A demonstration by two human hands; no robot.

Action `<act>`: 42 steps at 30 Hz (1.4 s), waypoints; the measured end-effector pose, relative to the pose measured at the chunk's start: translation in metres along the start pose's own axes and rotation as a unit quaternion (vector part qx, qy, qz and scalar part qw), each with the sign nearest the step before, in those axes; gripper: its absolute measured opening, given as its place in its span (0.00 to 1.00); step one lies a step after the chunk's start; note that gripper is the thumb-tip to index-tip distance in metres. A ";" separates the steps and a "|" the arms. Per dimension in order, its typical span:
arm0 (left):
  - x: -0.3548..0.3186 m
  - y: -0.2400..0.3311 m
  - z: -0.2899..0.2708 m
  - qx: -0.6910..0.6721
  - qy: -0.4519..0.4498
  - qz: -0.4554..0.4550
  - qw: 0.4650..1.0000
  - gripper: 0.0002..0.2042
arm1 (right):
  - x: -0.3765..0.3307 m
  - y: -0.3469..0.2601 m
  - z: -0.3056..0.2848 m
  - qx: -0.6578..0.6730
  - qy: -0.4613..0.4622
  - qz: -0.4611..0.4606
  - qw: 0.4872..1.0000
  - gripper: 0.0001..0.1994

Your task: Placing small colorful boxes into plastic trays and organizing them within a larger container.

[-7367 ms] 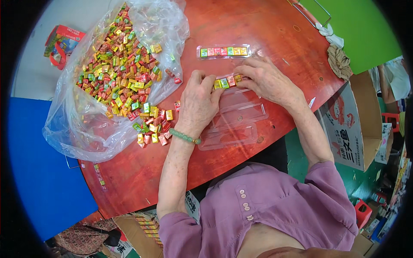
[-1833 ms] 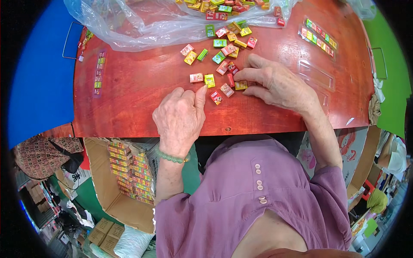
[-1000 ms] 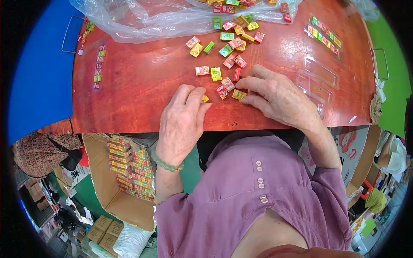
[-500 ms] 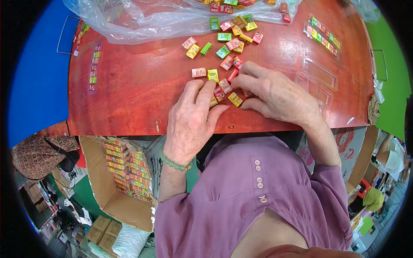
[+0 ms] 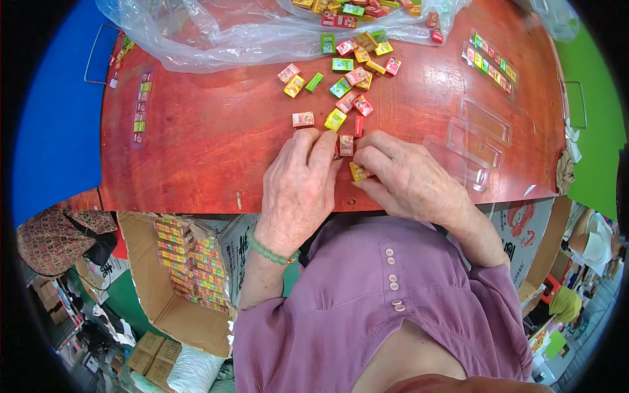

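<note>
A red table [image 5: 196,150] fills the upper view, with a clear plastic bag [image 5: 216,33] across its far edge. A cardboard box [image 5: 187,278] of packs sits below the near edge. Empty clear trays [image 5: 475,141] lie to the right. The left hand [image 5: 298,187] rests flat, fingers loosely together, touching a small candy [image 5: 346,145]. The right hand [image 5: 409,183] pinches a yellow candy [image 5: 358,171]. Loose candies [image 5: 347,82] scatter just beyond both hands.
</note>
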State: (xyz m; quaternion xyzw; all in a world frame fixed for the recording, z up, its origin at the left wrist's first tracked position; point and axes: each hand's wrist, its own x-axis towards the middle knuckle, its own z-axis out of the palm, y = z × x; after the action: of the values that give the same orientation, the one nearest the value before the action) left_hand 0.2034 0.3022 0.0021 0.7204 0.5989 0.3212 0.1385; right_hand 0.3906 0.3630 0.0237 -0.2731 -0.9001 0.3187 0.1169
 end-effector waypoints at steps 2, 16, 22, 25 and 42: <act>0.000 0.002 -0.001 0.007 -0.009 -0.004 1.000 0.18 | -0.001 -0.002 -0.001 -0.014 0.032 0.051 0.998 0.14; 0.008 0.010 0.003 0.002 -0.010 -0.028 1.000 0.11 | -0.001 0.005 -0.004 -0.023 0.086 0.098 0.991 0.14; 0.001 0.004 -0.005 -0.034 -0.035 -0.003 0.999 0.13 | 0.004 -0.001 -0.001 0.012 0.058 0.103 0.993 0.14; -0.004 0.002 -0.008 -0.053 -0.039 -0.025 0.997 0.14 | 0.003 -0.003 0.001 0.026 0.052 0.116 0.992 0.14; -0.016 0.002 -0.019 -0.023 -0.065 -0.029 0.997 0.19 | 0.028 -0.013 -0.006 0.043 0.149 0.133 0.979 0.14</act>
State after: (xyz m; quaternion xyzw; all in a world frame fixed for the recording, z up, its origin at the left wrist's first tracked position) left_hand 0.1916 0.2831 0.0129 0.7184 0.6021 0.2832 0.2028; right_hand 0.3641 0.3738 0.0370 -0.4300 -0.8135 0.3252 0.2181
